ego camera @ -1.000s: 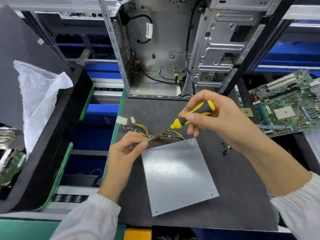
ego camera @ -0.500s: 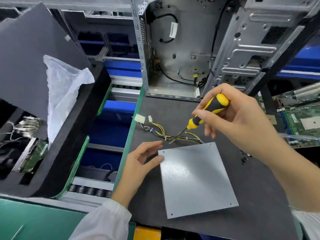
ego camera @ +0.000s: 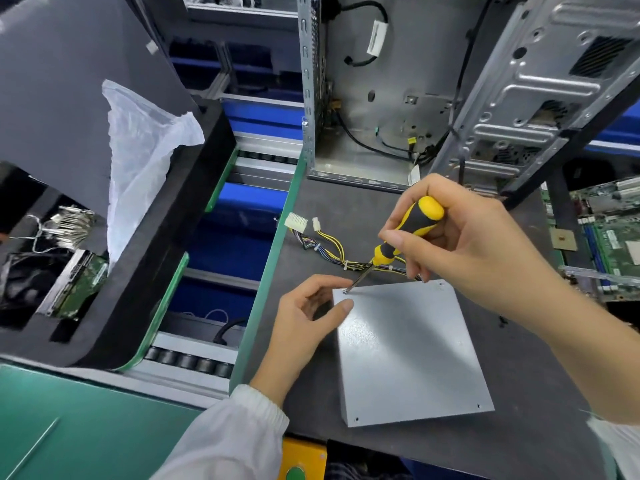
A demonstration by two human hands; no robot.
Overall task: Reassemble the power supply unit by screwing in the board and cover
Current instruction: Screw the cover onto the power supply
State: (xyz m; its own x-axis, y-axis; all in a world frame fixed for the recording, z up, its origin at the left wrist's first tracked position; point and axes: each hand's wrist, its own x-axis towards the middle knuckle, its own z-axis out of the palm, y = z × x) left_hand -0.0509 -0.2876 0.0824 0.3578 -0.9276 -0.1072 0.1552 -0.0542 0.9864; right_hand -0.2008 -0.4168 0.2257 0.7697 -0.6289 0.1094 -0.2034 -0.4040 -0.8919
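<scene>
screwdriver (ego camera: 394, 245) tip now seated at the cover (ego camera: 408, 351) corner screw; right hand (ego camera: 460, 244) grips handle; left hand (ego camera: 304, 323) loosely curled, thumb steadying the stiff, slippery-looking sheet-metal edge.

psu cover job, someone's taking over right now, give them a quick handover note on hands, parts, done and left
Right hand grips the screwdriver, tip in the cover's far-left corner hole. Left hand rests at that corner, thumb on the cover. The cover lies flat on the dark mat, wire bundle coming out behind it. Near corner holes look empty. Left: finish this screw, then the other corners. Spare screws lie to the right.
</scene>
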